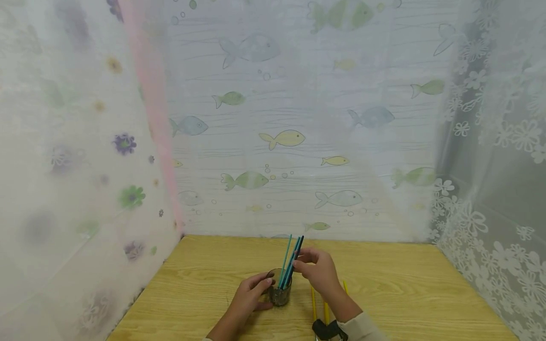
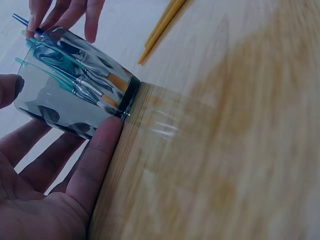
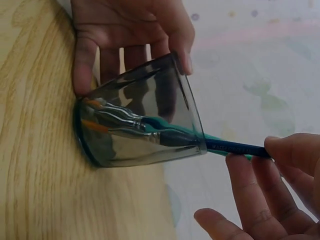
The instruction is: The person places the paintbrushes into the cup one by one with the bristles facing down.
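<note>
Several teal brushes (image 1: 286, 260) already stand in the cup (image 1: 280, 299) on the tabletop (image 1: 204, 265); I have the left hand (image 1: 250, 294) clasping it, the right hand (image 1: 319, 273) pinching a dark-blue brush (image 3: 227, 146) within. Yellow sticks (image 2: 162, 32) outside seem left to do.

Cup (image 3: 120, 156) was translucent smoky gray; brush handles (image 3: 237, 148) were teal & dk blue, w/ silvery ferrules (image 3: 125, 120) & orange tips (image 3: 95, 126). Sticks (image 2: 161, 31) were yellow, sleeve (image 1: 360, 327) cream. Counter (image 1: 204, 265) was yellowish-tan w/ wood-grain streaks. Back curtain (image 1: 307, 104) was pale w/ grn, yel & blue-gray fish; left curtain (image 1: 77, 199) had purple, grn & orange flowers, w/ pink strip (image 1: 151, 90); right curtain (image 1: 507, 189) had wht flowers.
</note>
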Available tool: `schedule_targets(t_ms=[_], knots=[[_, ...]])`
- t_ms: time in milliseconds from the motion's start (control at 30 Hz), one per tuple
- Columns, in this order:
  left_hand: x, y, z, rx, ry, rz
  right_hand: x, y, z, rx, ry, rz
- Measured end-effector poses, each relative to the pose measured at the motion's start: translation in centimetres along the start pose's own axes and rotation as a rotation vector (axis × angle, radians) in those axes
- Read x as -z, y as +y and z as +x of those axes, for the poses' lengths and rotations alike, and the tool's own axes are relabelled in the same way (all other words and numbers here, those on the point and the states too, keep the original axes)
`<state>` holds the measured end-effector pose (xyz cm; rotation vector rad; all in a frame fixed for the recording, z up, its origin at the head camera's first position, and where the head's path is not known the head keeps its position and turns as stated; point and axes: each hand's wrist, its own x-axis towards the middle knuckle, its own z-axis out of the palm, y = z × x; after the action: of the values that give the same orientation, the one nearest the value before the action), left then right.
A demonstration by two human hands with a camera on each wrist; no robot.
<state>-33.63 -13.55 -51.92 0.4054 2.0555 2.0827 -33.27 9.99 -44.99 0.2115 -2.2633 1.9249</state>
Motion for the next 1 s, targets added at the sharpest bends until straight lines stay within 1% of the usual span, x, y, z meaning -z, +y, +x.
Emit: schedule_targets(t_ms=[400,700,1000], knots=[[-0.1,0.2,-0.1,-0.003,0.004,0.01,-0.4,0.9,0.0,-0.008,0.006,-0.048],[-0.1,-0.1,0.0,-0.023,-0.008,0.016,-0.4,1.0,0.1,-0.01,0.024,-0.058],[-0.1,0.2,-0.1,-0.004,-0.001,0.019,-0.1,1.1,0.1,-0.001,0.003,-0.057]])
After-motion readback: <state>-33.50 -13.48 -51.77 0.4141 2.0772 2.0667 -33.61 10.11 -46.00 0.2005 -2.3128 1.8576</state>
